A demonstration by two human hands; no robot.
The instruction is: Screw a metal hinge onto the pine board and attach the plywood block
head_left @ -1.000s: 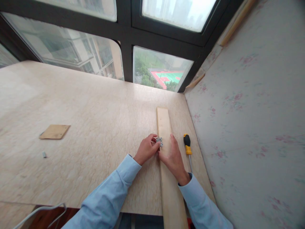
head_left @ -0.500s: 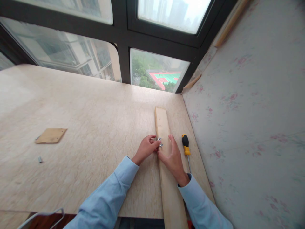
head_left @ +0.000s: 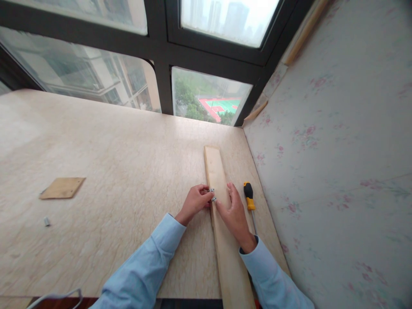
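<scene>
A long pale wooden board [head_left: 214, 165] lies on the marble-patterned surface and runs past its front edge. At the board's left edge my left hand [head_left: 196, 201] pinches a small shiny metal fitting [head_left: 212, 199]; its exact kind is too small to tell, and my fingers partly cover it. My right hand [head_left: 234, 214] lies across the board, thumb near the fitting and fingers along the right edge, gripping the board. Just right of the board rests a screwdriver [head_left: 249, 196] with a black and yellow handle, its shaft partly hidden behind my right forearm.
On the left lie a thin brown square plate [head_left: 62, 188] with small holes and a small grey metal cylinder [head_left: 46, 222]. A flowered wall [head_left: 309, 171] closes off the right side, and dark-framed windows [head_left: 212, 94] stand behind. A white cable [head_left: 61, 295] hangs at the front left edge.
The view has shifted slightly. My left fingers and the metal fitting have stirred a little at the board's edge; both hands keep nearly the same places.
</scene>
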